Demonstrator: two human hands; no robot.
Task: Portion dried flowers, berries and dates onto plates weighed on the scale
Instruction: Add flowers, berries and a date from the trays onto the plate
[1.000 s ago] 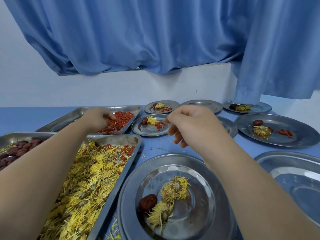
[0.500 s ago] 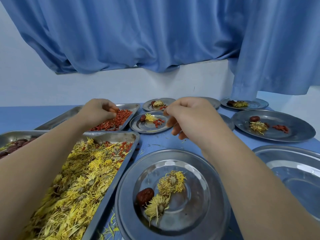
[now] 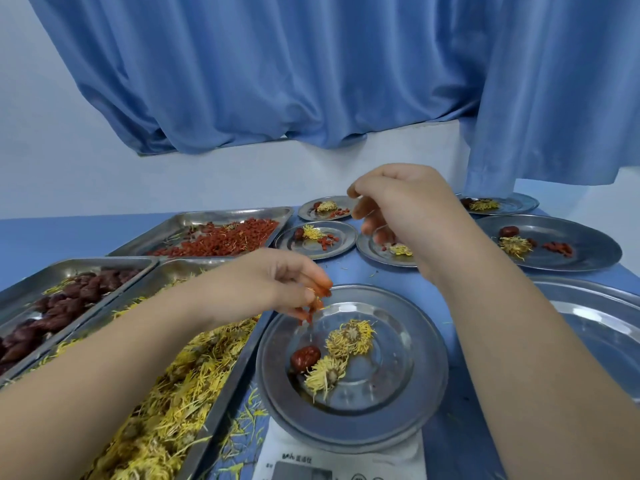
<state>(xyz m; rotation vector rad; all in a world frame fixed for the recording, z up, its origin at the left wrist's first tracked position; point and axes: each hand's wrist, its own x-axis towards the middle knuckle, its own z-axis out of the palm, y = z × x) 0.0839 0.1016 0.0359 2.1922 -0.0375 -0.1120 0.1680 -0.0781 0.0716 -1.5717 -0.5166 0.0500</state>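
red berries [image 3: 311, 308] are pinched in the grip of the left hand [image 3: 277, 282], just above the rim of the plate [image 3: 412, 375] on the scale [image 3: 381, 459], a date [image 3: 305, 356] and two flowers [image 3: 351, 336] lying below it, while the right hand [image 3: 408, 209] beyond is curled, holding what i cannot tell.

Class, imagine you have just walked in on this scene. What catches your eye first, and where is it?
First, front centre, the left hand pinches red berries over the plate on the scale. A date and two flower heads lie on that plate. Next come the tray heaped with yellow dried flowers at lower left, and the blue curtain across the top.
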